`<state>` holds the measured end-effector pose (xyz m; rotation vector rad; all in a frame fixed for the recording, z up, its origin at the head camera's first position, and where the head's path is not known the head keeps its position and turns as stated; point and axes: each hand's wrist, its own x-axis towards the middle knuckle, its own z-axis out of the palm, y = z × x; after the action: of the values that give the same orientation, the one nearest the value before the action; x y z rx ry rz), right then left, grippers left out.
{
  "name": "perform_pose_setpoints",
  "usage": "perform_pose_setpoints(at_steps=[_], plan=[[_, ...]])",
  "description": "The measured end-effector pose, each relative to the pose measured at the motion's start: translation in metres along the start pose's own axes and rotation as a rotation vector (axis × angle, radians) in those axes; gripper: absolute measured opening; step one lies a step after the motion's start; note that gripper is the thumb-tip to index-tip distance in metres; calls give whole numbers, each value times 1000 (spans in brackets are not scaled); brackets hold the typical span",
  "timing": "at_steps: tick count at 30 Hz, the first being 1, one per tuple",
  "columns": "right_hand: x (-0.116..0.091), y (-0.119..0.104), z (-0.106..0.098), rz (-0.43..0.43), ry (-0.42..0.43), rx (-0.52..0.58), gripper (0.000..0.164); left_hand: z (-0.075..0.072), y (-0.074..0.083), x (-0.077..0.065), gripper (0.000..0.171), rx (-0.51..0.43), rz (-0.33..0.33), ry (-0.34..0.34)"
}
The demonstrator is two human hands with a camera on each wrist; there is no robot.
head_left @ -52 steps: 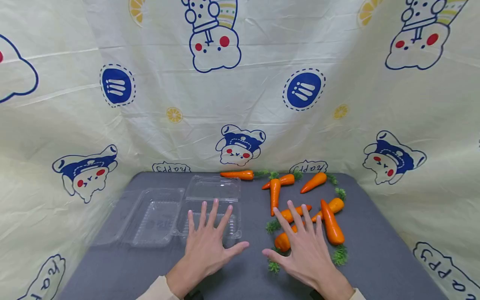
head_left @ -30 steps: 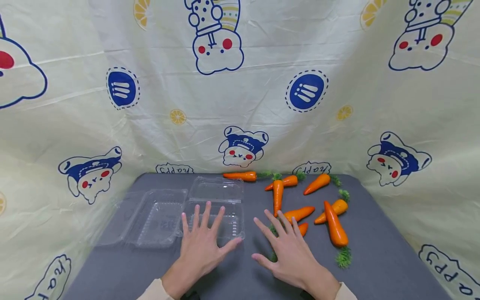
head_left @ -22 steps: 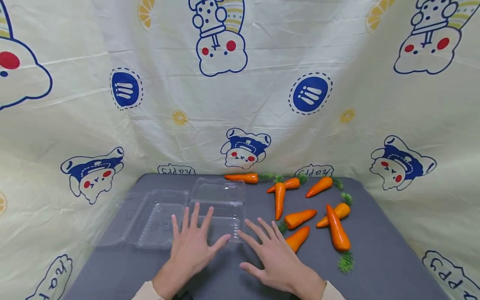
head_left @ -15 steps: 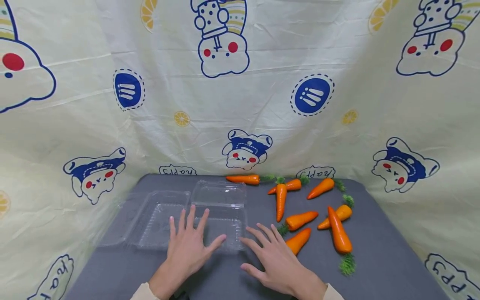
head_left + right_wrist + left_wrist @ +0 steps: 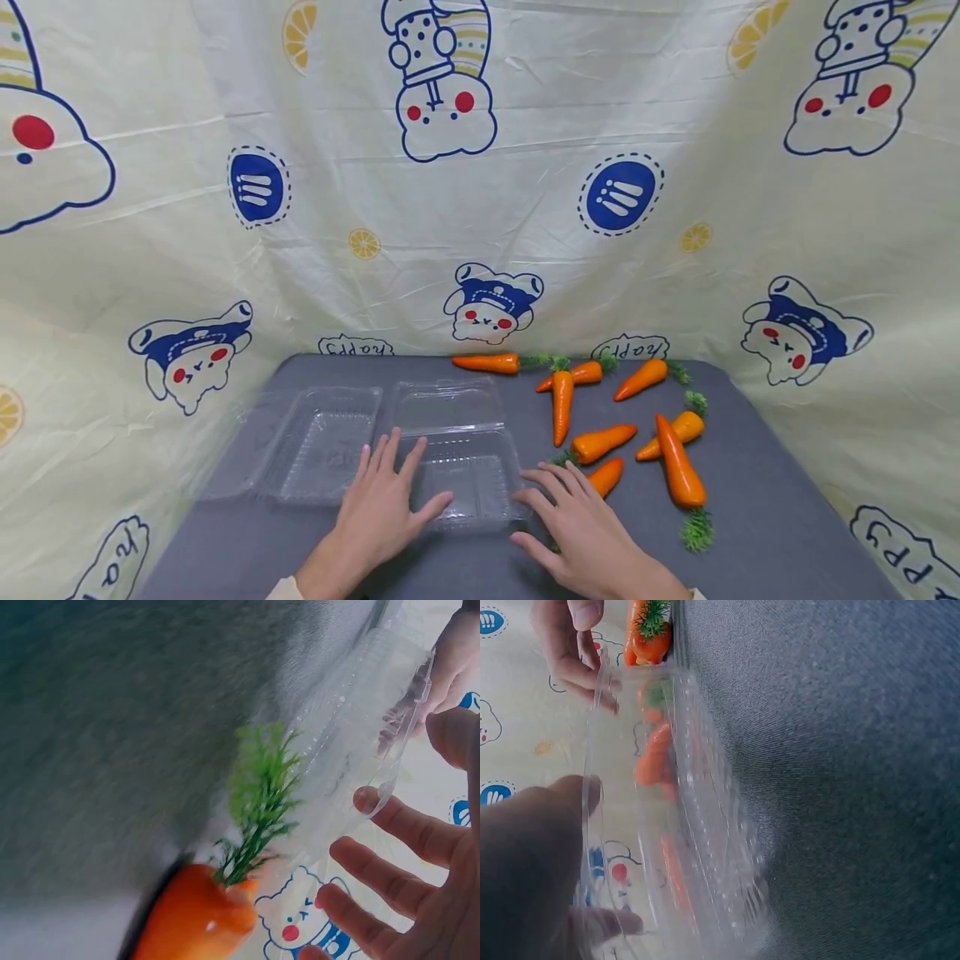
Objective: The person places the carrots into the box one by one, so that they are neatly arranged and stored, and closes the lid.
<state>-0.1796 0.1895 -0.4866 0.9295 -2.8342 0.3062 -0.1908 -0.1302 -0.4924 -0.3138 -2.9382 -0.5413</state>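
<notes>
Bracketing an open clear clamshell box (image 5: 465, 487) from both sides, the two hands sit at the near edge of the grey counter (image 5: 765, 517). Left hand (image 5: 382, 512) lies with fingers spread and fairly straight, fingertips against the box's left wall, thumb stretched toward its near rim; nothing is gripped. Right hand (image 5: 581, 525) has loosely spread fingers reaching to the box's right rim, touching or just short of it; from the right wrist view the fingers (image 5: 390, 866) are apart and hold nothing.

Progress, as a judgement: early. The tray is empty, with no carrot inside it. All the toy carrots lie loose on the counter to the right of the box, so any filling and closing is not yet done.

Box: thin transparent plastic, ribbed floor, hinged lid (image 5: 447, 406) folded back flat on the far side. A second clamshell box (image 5: 322, 446) lies open just to its left, also empty.

Carrots: orange plastic with green tufted tops. Nearest one (image 5: 606, 475) lies just beside the right hand's fingers; its leafy end shows close in the right wrist view (image 5: 259, 799). A larger carrot (image 5: 675, 462) lies further right; several others are scattered toward the far edge, near the printed cloth backdrop (image 5: 525, 208).
</notes>
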Motion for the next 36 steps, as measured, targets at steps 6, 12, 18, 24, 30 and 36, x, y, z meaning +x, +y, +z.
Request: perform_pose_setpoints(at_steps=[6,12,18,24,30,36], plan=[[-13,13,-3,-34,70,-10,29,0,2,2,110,-166,-52,-102],[-21,24,-9,-71,99,-33,24,2,0,0,125,-281,-58,-118],[-26,32,-14,-57,76,0,21,2,-1,-3,133,-340,-50,-159],[-27,39,-19,-3,43,85,23,1,-3,-1,139,-365,-20,-175],[-24,47,-16,188,109,193,26,-1,-5,1,139,-376,-7,-171],[-17,63,-15,517,107,274,40,-1,-6,3,140,-366,-13,-187]])
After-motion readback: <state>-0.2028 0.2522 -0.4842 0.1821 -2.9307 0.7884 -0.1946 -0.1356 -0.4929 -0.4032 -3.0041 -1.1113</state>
